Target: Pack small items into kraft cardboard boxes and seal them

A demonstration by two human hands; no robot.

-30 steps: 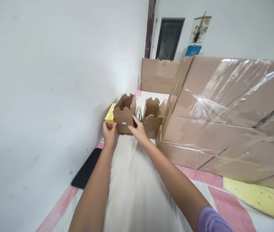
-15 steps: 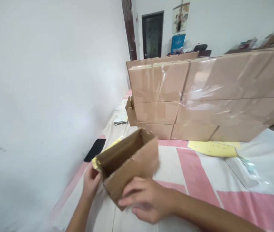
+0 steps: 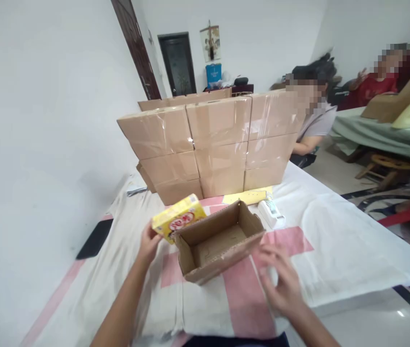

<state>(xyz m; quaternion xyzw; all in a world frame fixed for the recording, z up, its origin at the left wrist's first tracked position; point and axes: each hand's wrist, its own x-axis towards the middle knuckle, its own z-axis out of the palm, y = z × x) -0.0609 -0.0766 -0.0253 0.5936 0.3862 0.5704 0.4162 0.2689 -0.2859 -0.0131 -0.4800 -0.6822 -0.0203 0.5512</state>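
An open-topped cardboard box point(image 3: 223, 260) rests on the cloth-covered table, its bare inside facing up. Behind its left end, my left hand point(image 3: 149, 242) grips a yellow printed carton point(image 3: 179, 217) with red and white lettering, tilted and partly hidden by the box. My right hand point(image 3: 280, 279) hovers just off the box's right end, fingers spread and nothing in them.
Taped cardboard boxes point(image 3: 223, 149) form a wall across the table's back. Before them lie a yellow sheet point(image 3: 246, 196) and a small white box point(image 3: 272, 213). A black phone point(image 3: 95, 239) lies left by the wall. Two people sit on the right.
The view has swung right. My right hand has let go of the cardboard box, which now sits on the table. The yellow carton has come into view in my left hand.
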